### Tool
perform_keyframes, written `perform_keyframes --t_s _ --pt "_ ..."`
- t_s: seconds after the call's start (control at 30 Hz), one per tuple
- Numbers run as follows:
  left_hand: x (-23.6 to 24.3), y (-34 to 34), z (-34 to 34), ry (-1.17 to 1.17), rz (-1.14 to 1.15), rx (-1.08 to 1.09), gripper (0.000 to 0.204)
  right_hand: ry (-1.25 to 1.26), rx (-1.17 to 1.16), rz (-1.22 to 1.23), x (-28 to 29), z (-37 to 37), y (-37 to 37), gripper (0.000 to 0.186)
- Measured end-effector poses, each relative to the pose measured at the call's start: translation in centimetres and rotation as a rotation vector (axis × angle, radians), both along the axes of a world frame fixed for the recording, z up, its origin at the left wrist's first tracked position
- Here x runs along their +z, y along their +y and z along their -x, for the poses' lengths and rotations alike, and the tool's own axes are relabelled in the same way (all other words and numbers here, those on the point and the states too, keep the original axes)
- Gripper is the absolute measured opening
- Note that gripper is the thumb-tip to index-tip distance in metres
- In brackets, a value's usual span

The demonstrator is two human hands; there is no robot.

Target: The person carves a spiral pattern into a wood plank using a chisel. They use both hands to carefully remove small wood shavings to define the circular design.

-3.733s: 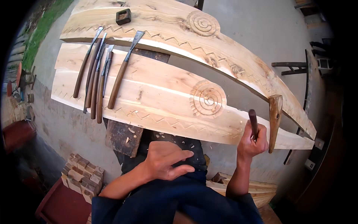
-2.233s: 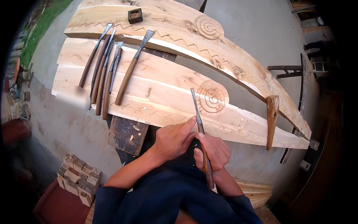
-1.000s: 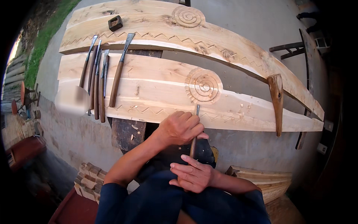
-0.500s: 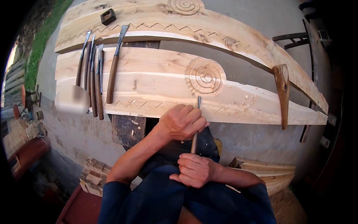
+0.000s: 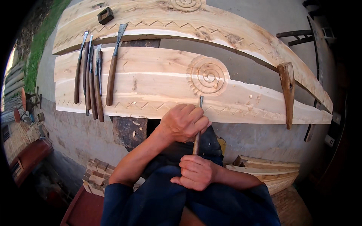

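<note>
In both fists I hold one chisel [image 5: 197, 145] with a wooden handle. My left hand [image 5: 184, 122] wraps round it near the metal blade, at the front edge of a pale carved board [image 5: 158, 84]. Lower down, close to my body, my right hand [image 5: 196, 172] is closed round the handle's rear end. The blade points away from me, its tip just below the round spiral carving [image 5: 208, 76]. Small chips lie scattered on the board, and a zigzag line is cut along its near edge.
Several chisels [image 5: 92, 81] lie side by side on the board's left part. A wooden mallet [image 5: 287, 94] rests across its right part. Behind lies a second carved board [image 5: 158, 22] bearing a small dark hollow block [image 5: 105, 16]. Wood blocks [image 5: 96, 175] are stacked at lower left.
My hands and the chisel hold nearly the same place and grip. The view has shifted slightly, so the boards and tools sit a little differently in the picture.
</note>
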State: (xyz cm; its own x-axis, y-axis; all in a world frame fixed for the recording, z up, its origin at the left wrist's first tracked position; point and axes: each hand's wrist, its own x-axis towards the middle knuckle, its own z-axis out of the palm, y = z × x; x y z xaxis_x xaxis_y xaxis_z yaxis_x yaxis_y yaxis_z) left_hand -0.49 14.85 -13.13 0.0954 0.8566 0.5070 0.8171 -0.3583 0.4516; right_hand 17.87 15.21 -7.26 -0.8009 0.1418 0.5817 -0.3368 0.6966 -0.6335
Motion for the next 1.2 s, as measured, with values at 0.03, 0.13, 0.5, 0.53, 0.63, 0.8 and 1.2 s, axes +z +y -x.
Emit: perform_keyframes --t_s 0.03,0.13,0.5,0.53,0.63,0.8,1.2 --pt "0.1 0.0 0.0 -0.019 0.009 0.004 0.039 0.000 -0.018 0.001 0.2 0.2 -0.1 0.038" --pt "0.2 0.0 0.1 -0.041 0.032 0.001 0.038 0.004 -0.040 0.000 0.2 0.5 -0.2 0.037" --pt "0.1 0.1 0.3 -0.069 0.128 -0.033 0.037 -0.013 -0.026 -0.020 -0.6 0.7 0.1 0.033" --pt "0.2 0.2 0.3 -0.064 0.140 -0.020 0.036 -0.016 -0.034 -0.018 -0.6 0.7 0.2 0.033" --pt "0.2 0.1 0.2 -0.055 0.163 -0.009 0.036 -0.010 -0.028 -0.015 -0.8 0.7 0.3 0.033" --pt "0.2 0.0 0.1 -0.064 0.124 0.015 0.037 -0.031 -0.030 -0.039 -0.6 0.7 0.2 0.032" --pt "-0.4 -0.3 0.1 -0.031 -0.032 -0.057 0.041 -0.018 -0.026 -0.015 0.2 -0.1 -0.8 0.026"
